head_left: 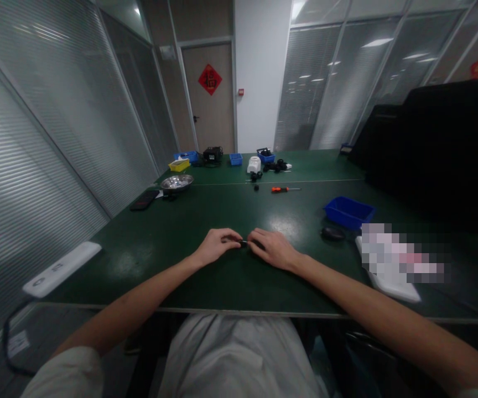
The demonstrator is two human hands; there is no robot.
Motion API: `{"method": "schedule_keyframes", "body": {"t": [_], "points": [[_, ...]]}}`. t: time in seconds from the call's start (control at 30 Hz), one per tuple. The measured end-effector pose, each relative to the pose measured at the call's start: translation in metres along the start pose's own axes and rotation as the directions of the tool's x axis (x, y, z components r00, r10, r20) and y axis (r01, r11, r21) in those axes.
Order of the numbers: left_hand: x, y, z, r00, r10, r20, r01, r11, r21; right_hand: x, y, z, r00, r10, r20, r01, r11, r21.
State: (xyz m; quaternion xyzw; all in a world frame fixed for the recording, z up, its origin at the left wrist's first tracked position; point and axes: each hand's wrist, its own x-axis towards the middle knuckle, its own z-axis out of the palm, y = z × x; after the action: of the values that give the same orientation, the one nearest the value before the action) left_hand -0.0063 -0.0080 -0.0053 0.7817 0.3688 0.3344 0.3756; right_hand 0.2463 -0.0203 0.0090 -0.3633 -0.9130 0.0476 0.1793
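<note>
Both hands rest close together over the green table (230, 287), near the middle of its front half. My left hand (219, 245) has its fingers closed in a pinch on a small dark part (243, 243). From the other side, my right hand (273, 248) bends its fingers around the thin, light end of that same part. The part lies between the fingertips and is too small to make out fully.
A blue tray (349, 213), a black mouse (332, 234) and a white keyboard (388, 271) lie right. Farther back are a screwdriver (280, 189), metal bowl (176, 183), phone (145, 200) and small bins. A white power strip (62, 269) lies left; dark monitors (438, 149) stand right.
</note>
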Motion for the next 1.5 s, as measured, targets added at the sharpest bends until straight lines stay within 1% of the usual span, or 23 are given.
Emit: {"method": "schedule_keyframes", "body": {"t": [0.13, 0.2, 0.27, 0.33, 0.57, 0.73, 0.93, 1.03, 1.13, 1.23, 1.33, 1.43, 1.5], "points": [[-0.001, 0.003, -0.002, 0.997, 0.069, 0.013, -0.071, 0.980, 0.187, 0.000, -0.003, -0.001, 0.999, -0.016, 0.031, 0.017, 0.999, -0.040], [-0.001, 0.005, -0.002, 0.993, 0.104, 0.047, -0.112, 0.969, 0.220, 0.001, -0.005, -0.002, 0.998, -0.032, 0.045, 0.035, 0.997, -0.065], [-0.001, 0.006, -0.001, 0.990, 0.128, 0.065, -0.138, 0.969, 0.204, 0.001, -0.007, -0.001, 0.998, -0.036, 0.045, 0.040, 0.996, -0.083], [-0.001, 0.005, 0.001, 0.990, 0.125, 0.060, -0.134, 0.975, 0.178, 0.001, -0.008, 0.000, 0.998, -0.039, 0.041, 0.042, 0.995, -0.089], [0.001, 0.000, 0.004, 1.000, 0.018, 0.002, -0.018, 0.988, 0.152, 0.002, -0.004, 0.007, 0.998, -0.038, 0.050, 0.043, 0.995, -0.095], [0.001, -0.002, 0.005, 1.000, -0.014, -0.014, 0.015, 0.992, 0.127, 0.001, -0.002, 0.010, 0.999, -0.039, 0.035, 0.042, 0.995, -0.091], [0.002, -0.005, 0.009, 0.999, -0.036, -0.022, 0.038, 0.995, 0.093, 0.001, -0.005, 0.008, 0.998, -0.045, 0.035, 0.048, 0.995, -0.087], [0.004, -0.008, 0.006, 0.999, -0.040, -0.003, 0.040, 0.997, 0.066, 0.002, -0.007, 0.006, 0.999, -0.032, 0.042, 0.036, 0.994, -0.099], [0.009, -0.013, -0.002, 0.999, -0.034, -0.027, 0.035, 0.998, 0.050, 0.002, -0.007, 0.005, 0.999, -0.027, 0.042, 0.032, 0.994, -0.109], [0.016, -0.019, -0.011, 0.998, -0.026, -0.060, 0.035, 0.988, 0.152, 0.002, -0.007, 0.005, 0.999, -0.025, 0.034, 0.028, 0.993, -0.110], [0.022, -0.024, -0.015, 1.000, 0.004, -0.016, 0.001, 0.959, 0.285, 0.002, -0.006, 0.006, 0.999, -0.020, 0.027, 0.023, 0.994, -0.104], [0.024, -0.025, -0.016, 0.999, 0.039, 0.024, -0.045, 0.940, 0.339, 0.002, -0.004, 0.007, 1.000, -0.021, 0.023, 0.023, 0.995, -0.093], [0.021, -0.023, -0.016, 0.997, 0.070, 0.037, -0.079, 0.932, 0.355, 0.001, -0.004, 0.007, 1.000, -0.018, 0.023, 0.020, 0.996, -0.083]]}}
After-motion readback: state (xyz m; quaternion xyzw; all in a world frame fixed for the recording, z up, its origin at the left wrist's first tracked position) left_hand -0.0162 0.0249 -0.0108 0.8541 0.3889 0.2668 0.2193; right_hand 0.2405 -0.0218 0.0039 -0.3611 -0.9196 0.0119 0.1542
